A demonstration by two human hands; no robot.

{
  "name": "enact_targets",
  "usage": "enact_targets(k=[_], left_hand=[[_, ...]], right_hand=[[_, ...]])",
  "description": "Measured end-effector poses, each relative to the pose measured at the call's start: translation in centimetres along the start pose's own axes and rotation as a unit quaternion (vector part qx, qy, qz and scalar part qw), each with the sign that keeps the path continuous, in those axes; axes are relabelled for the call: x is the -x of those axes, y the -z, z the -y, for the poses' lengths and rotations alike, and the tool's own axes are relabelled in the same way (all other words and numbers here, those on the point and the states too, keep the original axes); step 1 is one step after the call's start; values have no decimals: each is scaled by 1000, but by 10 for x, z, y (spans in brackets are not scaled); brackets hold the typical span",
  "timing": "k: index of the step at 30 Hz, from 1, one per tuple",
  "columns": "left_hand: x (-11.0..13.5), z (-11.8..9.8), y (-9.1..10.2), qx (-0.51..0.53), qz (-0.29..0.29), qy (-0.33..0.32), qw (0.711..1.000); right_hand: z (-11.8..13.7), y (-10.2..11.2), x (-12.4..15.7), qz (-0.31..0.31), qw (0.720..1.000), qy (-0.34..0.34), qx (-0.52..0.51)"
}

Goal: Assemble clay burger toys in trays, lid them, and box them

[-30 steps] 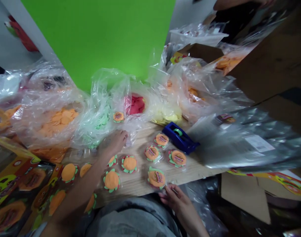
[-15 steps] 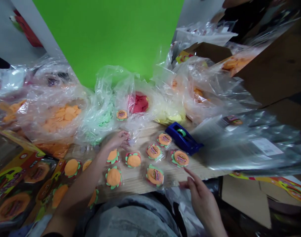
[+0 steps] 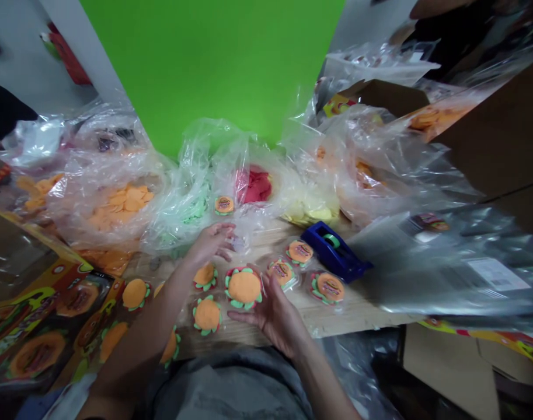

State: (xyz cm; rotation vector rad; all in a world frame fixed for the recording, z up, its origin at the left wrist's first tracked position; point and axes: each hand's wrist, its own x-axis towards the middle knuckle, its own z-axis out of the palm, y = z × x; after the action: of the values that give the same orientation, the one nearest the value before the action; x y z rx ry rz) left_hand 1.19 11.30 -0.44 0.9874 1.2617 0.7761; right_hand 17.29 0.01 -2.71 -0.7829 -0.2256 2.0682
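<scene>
My left hand (image 3: 212, 242) is above the back of the table, its fingers curled about a small clear plastic piece (image 3: 239, 244) whose shape is hard to make out. My right hand (image 3: 272, 318) holds a toy burger (image 3: 244, 287) by its right and near sides, raised over the table. This burger has a plain orange bun with green and red frills. Close to my hands lie more plain burgers, one (image 3: 207, 315) to the front and another (image 3: 205, 275) partly behind my left wrist. Labelled burgers (image 3: 281, 272) in clear packs lie to the right, one just beyond my right fingers.
A blue tape dispenser (image 3: 336, 251) stands right of the labelled burgers. Open bags of orange (image 3: 128, 198), green, red (image 3: 255, 184) and yellow pieces line the back against a green panel (image 3: 218, 70). Plastic sleeves (image 3: 445, 262) cover the right side; printed boxes (image 3: 38, 309) are at left.
My right hand has moved left from the table's front edge and now holds a plain burger, lifted towards me. My left hand has shifted slightly, the plastic piece with it.
</scene>
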Motion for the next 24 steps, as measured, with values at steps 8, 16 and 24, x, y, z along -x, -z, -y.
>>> enact_targets(k=[8, 16, 24], left_hand=[[68, -5, -25, -180, -18, -274, 945], [99, 5, -28, -281, 9, -339, 898], [77, 26, -29, -214, -102, -355, 904]], right_hand=[[21, -24, 17, -24, 997, 49, -46], [30, -42, 17, -16, 996, 83, -31], [27, -30, 6, 83, 987, 93, 100]])
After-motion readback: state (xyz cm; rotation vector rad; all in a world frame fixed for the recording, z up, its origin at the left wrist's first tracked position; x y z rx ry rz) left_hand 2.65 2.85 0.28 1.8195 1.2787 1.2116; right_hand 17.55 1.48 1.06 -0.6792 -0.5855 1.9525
